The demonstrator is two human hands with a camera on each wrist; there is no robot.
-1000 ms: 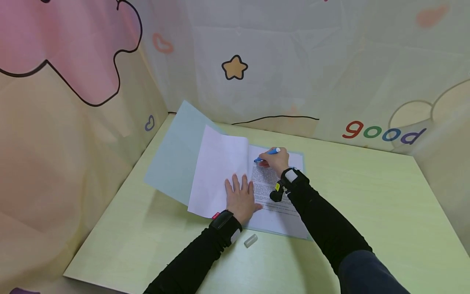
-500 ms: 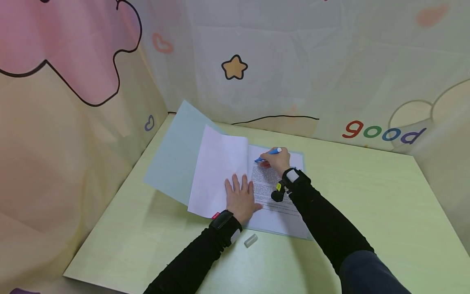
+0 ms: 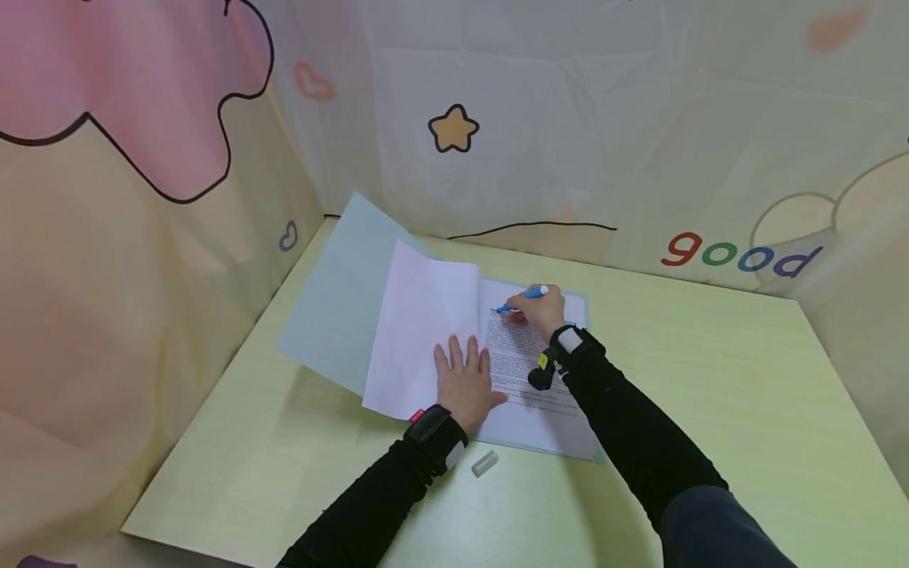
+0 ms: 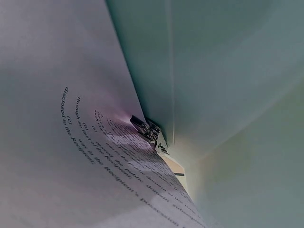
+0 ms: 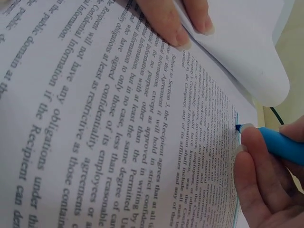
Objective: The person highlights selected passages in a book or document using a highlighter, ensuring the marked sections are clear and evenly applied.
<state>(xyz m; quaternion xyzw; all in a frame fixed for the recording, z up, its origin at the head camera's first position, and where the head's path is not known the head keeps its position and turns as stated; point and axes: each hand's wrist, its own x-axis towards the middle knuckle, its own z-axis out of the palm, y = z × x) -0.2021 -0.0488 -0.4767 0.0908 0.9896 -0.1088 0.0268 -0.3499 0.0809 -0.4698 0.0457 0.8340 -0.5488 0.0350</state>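
Observation:
Printed pages lie in an opened pale blue folder, one sheet turned over to the left. Flat on that sheet near the fold rests my left hand, fingers spread, thumb reaching onto the printed page. My right hand pinches a blue marker near the top of the text. In the right wrist view the marker's dark blue tip touches the paper, and a thin blue line runs along the text there. The left wrist view shows a metal clip between page and folder.
A small grey cylinder lies on the pale table just in front of the folder. Printed cloth walls rise behind the table and at its left. The folder's cover stands partly raised at the left.
My right hand and the marker have shifted slightly to the right along the top of the text. My left hand, the folder and the grey cylinder have stayed in place.

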